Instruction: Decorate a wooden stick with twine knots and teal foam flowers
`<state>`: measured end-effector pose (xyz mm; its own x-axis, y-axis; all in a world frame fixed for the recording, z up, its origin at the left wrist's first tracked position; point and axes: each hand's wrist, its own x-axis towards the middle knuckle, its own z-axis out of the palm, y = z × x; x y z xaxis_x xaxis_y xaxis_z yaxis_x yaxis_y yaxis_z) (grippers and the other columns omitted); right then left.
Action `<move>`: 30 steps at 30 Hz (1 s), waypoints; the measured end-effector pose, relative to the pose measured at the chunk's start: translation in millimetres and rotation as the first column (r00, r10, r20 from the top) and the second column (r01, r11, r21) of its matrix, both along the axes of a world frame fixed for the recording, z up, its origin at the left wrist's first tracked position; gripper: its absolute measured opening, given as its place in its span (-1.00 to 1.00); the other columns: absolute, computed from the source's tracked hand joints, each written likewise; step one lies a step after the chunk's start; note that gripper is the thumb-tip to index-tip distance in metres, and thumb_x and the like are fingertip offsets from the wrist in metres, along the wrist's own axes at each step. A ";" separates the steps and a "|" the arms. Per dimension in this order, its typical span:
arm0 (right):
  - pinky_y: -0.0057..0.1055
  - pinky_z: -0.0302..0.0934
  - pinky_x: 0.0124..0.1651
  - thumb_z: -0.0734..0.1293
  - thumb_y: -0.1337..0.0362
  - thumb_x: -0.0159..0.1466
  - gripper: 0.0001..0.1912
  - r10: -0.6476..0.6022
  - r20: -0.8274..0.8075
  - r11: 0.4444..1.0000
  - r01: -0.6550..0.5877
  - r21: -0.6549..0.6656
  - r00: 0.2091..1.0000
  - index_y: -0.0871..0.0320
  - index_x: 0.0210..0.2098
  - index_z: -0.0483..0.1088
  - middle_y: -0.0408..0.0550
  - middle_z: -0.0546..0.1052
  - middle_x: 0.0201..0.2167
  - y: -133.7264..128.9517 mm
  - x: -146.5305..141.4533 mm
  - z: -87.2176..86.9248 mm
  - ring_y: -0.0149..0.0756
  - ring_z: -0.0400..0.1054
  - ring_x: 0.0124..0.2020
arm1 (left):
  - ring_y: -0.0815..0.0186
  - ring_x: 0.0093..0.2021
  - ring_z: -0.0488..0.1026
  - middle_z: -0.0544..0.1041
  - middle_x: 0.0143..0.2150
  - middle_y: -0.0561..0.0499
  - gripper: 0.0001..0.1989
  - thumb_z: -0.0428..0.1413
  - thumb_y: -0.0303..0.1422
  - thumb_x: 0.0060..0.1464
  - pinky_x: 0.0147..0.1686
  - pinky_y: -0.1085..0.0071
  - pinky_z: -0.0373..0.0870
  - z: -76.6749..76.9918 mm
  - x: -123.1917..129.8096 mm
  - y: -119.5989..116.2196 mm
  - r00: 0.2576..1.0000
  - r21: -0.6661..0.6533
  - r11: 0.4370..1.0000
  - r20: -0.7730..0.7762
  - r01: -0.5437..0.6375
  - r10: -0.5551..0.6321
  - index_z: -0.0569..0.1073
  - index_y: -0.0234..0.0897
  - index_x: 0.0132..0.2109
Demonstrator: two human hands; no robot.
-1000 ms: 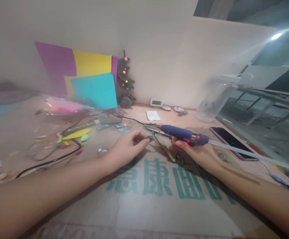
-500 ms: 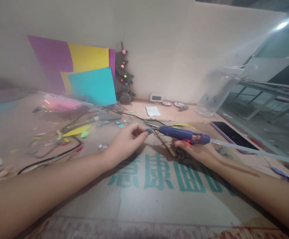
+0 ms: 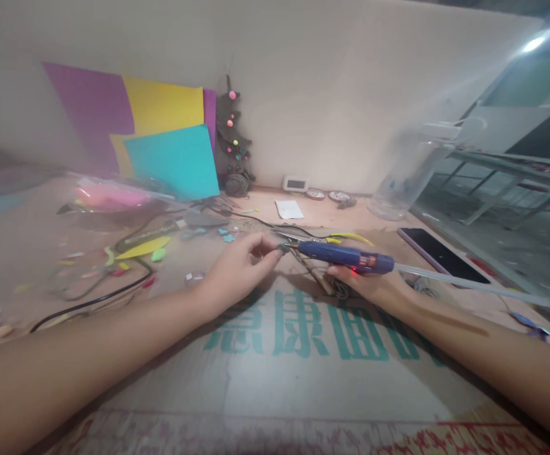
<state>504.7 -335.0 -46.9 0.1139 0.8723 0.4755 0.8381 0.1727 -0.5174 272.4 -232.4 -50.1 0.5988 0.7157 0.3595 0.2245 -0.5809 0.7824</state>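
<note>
My right hand (image 3: 367,282) is wrapped round a blue hot glue gun (image 3: 334,253), with a long clear glue stick (image 3: 449,278) sticking out of its back end. A small red light glows on the gun. Between thumb and fingertips, my left hand (image 3: 249,265) pinches a small dark teal piece (image 3: 283,248), its exact kind too small to make out. The gun's nozzle is right at this piece; I cannot tell whether they touch. Beneath the gun lie a thin brown stick (image 3: 319,278) and a coil of twine (image 3: 340,289), partly hidden.
Coloured sheets (image 3: 173,164) lean on the wall beside a small decorated tree (image 3: 234,139). A black cable (image 3: 99,300) crosses scattered scraps at left. A phone (image 3: 440,256) and a clear plastic jug (image 3: 400,177) stand to the right. A white paper (image 3: 288,209) lies behind my hands.
The whole view has shifted slightly. Both hands keep their grips, and the glue gun's nozzle stays at the small teal piece.
</note>
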 end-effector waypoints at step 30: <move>-0.22 0.38 -0.30 0.43 -0.04 0.17 -0.70 -0.016 -0.032 1.000 0.015 -0.018 0.999 0.00 -0.49 0.40 -0.11 0.53 -0.47 -0.1 -1.4 -0.9 -0.12 0.46 -0.36 | 0.29 -0.26 0.44 0.53 -0.31 0.06 -0.87 0.09 -0.32 0.20 -0.16 0.37 0.36 0.7 -0.2 -1.2 1.000 0.031 1.000 0.002 0.004 -0.004 0.41 -0.24 -0.32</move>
